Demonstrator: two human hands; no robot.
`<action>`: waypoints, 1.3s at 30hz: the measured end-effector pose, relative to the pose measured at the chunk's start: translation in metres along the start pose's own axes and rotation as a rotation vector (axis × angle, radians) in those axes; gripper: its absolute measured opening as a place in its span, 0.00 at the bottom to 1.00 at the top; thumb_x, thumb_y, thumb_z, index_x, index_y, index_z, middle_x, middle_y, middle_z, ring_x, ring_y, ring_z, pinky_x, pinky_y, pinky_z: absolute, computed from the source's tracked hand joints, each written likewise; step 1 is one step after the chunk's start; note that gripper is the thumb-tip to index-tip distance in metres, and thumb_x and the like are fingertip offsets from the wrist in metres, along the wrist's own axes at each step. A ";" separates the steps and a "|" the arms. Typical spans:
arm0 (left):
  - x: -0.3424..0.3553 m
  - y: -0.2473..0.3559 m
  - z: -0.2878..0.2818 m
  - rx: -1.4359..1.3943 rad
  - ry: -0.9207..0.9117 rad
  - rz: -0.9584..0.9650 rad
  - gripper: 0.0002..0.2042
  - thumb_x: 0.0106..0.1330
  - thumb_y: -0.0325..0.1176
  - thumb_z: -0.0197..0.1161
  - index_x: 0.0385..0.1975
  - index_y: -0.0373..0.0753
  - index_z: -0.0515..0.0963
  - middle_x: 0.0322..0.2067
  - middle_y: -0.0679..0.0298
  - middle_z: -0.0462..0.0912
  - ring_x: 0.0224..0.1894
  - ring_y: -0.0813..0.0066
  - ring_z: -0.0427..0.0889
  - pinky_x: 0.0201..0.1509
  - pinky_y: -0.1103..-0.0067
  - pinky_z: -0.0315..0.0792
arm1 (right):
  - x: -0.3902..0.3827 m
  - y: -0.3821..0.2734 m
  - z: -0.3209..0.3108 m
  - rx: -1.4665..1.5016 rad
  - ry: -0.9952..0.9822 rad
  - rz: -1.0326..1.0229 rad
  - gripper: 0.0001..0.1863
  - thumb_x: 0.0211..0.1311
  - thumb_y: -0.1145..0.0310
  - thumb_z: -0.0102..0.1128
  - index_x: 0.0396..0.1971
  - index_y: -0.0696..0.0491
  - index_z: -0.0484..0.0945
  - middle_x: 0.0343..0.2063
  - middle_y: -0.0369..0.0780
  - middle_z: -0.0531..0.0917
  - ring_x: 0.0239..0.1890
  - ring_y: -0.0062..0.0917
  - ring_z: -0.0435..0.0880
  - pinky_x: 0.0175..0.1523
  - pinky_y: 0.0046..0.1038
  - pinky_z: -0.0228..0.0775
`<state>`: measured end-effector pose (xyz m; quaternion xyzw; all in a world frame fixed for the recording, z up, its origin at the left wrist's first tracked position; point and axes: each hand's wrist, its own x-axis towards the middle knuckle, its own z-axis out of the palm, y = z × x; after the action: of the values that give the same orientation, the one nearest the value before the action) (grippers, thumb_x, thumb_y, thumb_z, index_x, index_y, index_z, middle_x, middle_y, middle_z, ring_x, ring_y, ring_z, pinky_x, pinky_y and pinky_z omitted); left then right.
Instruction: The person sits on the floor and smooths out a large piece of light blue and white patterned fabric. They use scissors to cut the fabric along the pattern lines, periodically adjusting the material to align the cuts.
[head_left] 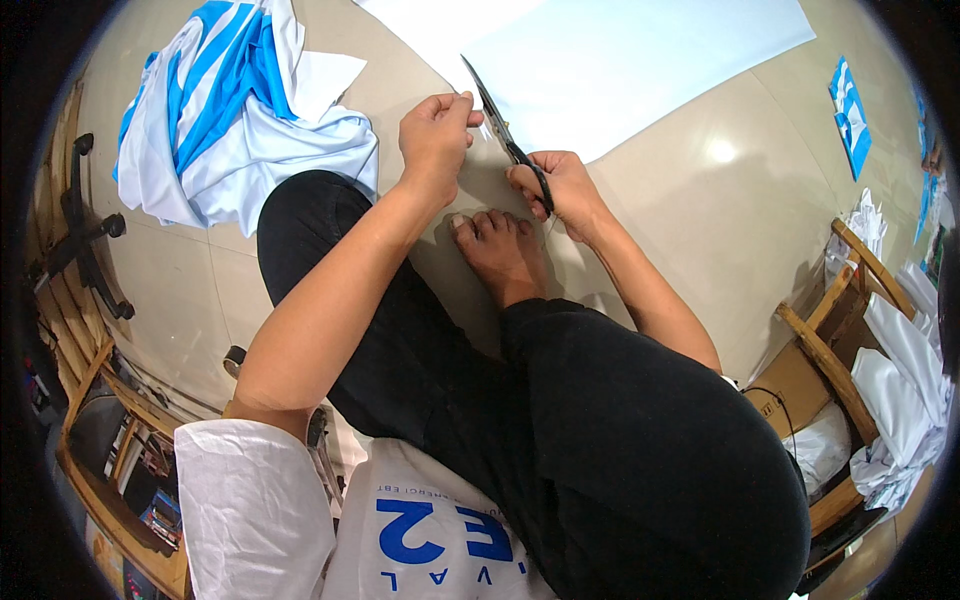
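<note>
In my right hand is a pair of scissors with black handles, their long dark blades pointing up and to the left. The blades lie beside the near edge of a pale blue-white cloth spread on the floor. Just left of the blades, my left hand is closed in a pinch. Something small and whitish shows by its fingertips, but I cannot make out what it is. My bare foot rests on the floor below the two hands.
A heap of blue and white striped cloth lies on the tiled floor at left. A folded blue-white piece is at far right. Wooden frames stand both sides; white cloth hangs over the right one. A wheeled chair base is at left.
</note>
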<state>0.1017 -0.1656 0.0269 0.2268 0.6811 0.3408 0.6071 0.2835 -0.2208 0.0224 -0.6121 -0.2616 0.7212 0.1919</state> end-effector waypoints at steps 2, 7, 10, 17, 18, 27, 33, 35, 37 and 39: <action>0.000 0.000 0.000 0.000 -0.005 0.008 0.13 0.75 0.37 0.67 0.46 0.31 0.83 0.34 0.64 0.89 0.29 0.83 0.74 0.34 0.84 0.69 | -0.001 0.000 0.000 0.001 -0.008 0.017 0.13 0.65 0.65 0.71 0.24 0.54 0.81 0.16 0.31 0.76 0.15 0.14 0.71 0.20 0.19 0.60; 0.000 0.000 0.000 0.006 -0.004 0.002 0.13 0.75 0.37 0.67 0.45 0.32 0.83 0.33 0.64 0.88 0.28 0.83 0.74 0.34 0.83 0.69 | -0.002 -0.001 0.001 0.021 -0.009 0.025 0.13 0.66 0.65 0.71 0.24 0.54 0.81 0.16 0.31 0.77 0.15 0.13 0.71 0.20 0.19 0.61; -0.001 0.001 0.001 0.012 0.000 -0.003 0.12 0.75 0.37 0.67 0.45 0.32 0.83 0.33 0.64 0.88 0.28 0.83 0.74 0.34 0.83 0.69 | -0.001 -0.001 0.000 0.024 -0.005 0.012 0.14 0.63 0.64 0.73 0.21 0.52 0.79 0.15 0.32 0.76 0.14 0.15 0.72 0.19 0.20 0.61; 0.000 -0.001 0.000 -0.001 -0.006 0.009 0.12 0.75 0.37 0.66 0.44 0.33 0.83 0.33 0.65 0.88 0.28 0.84 0.74 0.32 0.84 0.68 | 0.001 0.000 0.000 0.004 -0.002 0.001 0.14 0.62 0.65 0.73 0.21 0.53 0.80 0.14 0.32 0.77 0.13 0.16 0.72 0.19 0.20 0.61; 0.000 -0.001 0.000 -0.003 -0.007 0.007 0.12 0.75 0.37 0.66 0.44 0.33 0.83 0.33 0.65 0.88 0.28 0.84 0.74 0.32 0.84 0.68 | 0.001 0.000 0.000 -0.001 0.001 0.001 0.14 0.62 0.65 0.73 0.21 0.53 0.80 0.14 0.33 0.77 0.13 0.16 0.72 0.19 0.20 0.60; 0.002 -0.004 0.001 0.004 0.005 0.009 0.12 0.75 0.37 0.67 0.44 0.33 0.83 0.32 0.65 0.88 0.28 0.83 0.74 0.32 0.84 0.68 | -0.004 -0.005 0.001 -0.016 -0.002 0.007 0.13 0.66 0.67 0.70 0.22 0.54 0.80 0.15 0.31 0.76 0.13 0.13 0.70 0.19 0.19 0.60; 0.002 -0.003 -0.001 0.004 0.003 -0.007 0.12 0.75 0.37 0.67 0.43 0.33 0.84 0.31 0.65 0.88 0.28 0.84 0.73 0.33 0.84 0.67 | 0.005 -0.015 0.004 -0.024 -0.006 -0.004 0.15 0.66 0.64 0.71 0.22 0.54 0.81 0.16 0.31 0.76 0.13 0.13 0.70 0.19 0.18 0.59; 0.003 -0.006 -0.002 0.001 0.003 0.004 0.11 0.75 0.37 0.67 0.43 0.33 0.84 0.31 0.66 0.88 0.28 0.85 0.73 0.33 0.84 0.66 | 0.008 -0.016 0.004 -0.028 -0.017 -0.023 0.15 0.67 0.64 0.71 0.22 0.55 0.81 0.16 0.31 0.76 0.13 0.14 0.70 0.19 0.19 0.60; 0.003 -0.006 -0.001 -0.007 0.012 0.021 0.11 0.75 0.37 0.67 0.42 0.33 0.84 0.31 0.66 0.88 0.27 0.85 0.72 0.32 0.83 0.65 | 0.008 -0.017 0.004 -0.021 -0.025 -0.031 0.15 0.67 0.64 0.71 0.22 0.55 0.81 0.16 0.31 0.77 0.13 0.14 0.70 0.19 0.19 0.60; 0.003 -0.007 0.001 -0.015 0.012 0.025 0.11 0.76 0.37 0.67 0.42 0.33 0.84 0.31 0.66 0.87 0.27 0.86 0.71 0.32 0.83 0.64 | 0.009 -0.017 0.004 -0.001 -0.028 -0.028 0.15 0.67 0.64 0.71 0.22 0.55 0.81 0.16 0.31 0.76 0.13 0.14 0.71 0.18 0.19 0.60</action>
<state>0.1025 -0.1676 0.0201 0.2287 0.6791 0.3549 0.6004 0.2773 -0.2025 0.0268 -0.5983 -0.2732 0.7267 0.1982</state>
